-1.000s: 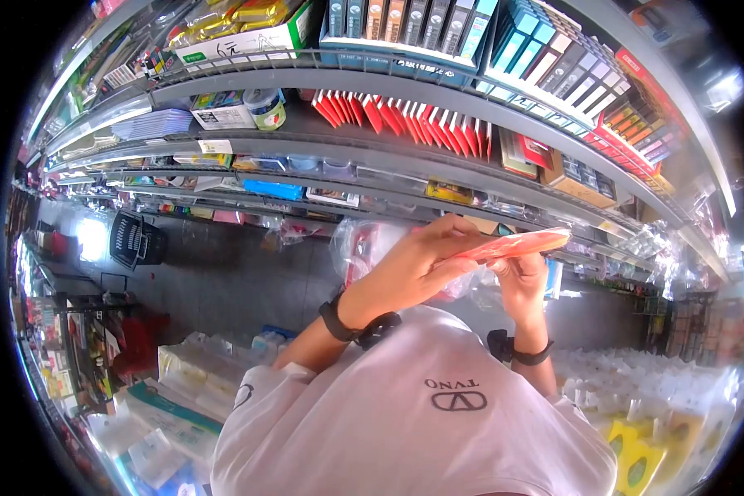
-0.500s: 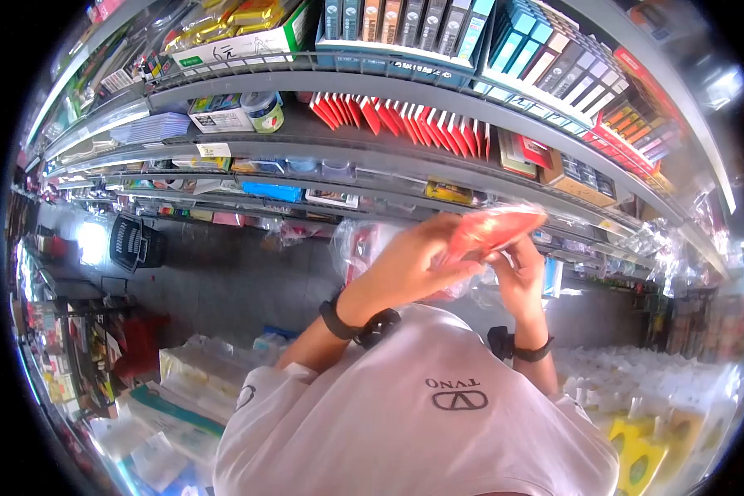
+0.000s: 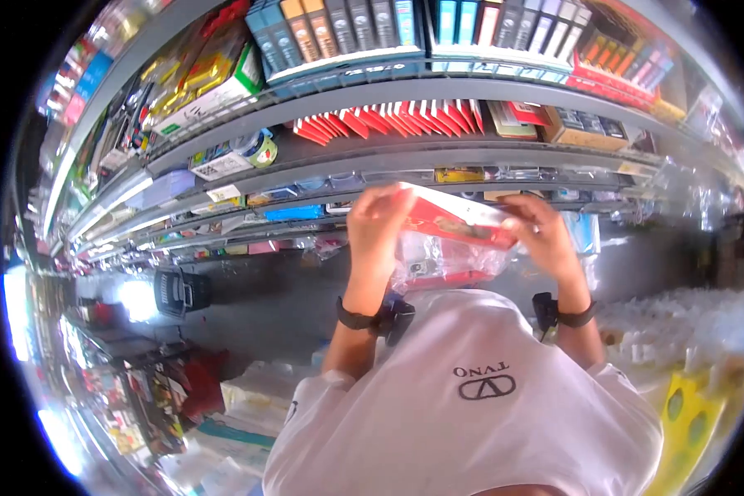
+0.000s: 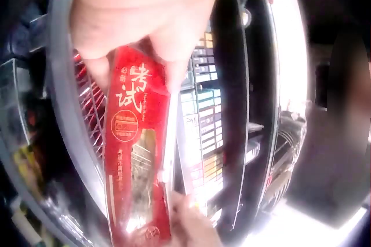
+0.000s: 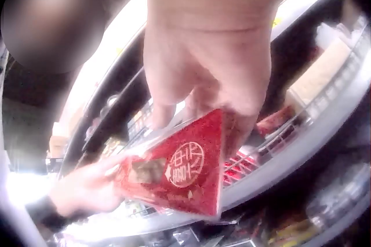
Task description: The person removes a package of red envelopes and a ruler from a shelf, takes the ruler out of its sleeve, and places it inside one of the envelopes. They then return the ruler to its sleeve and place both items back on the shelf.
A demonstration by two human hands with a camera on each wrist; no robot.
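Packet [image 3: 455, 225] (glossy, red, oblong) between hands [image 3: 375, 227] [image 3: 550, 240]

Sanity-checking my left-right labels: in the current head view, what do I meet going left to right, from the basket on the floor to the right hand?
Basket → left hand → red pack → right hand.

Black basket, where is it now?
In the head view, the black basket is on the grey floor, left of the left hand and below the shelves.
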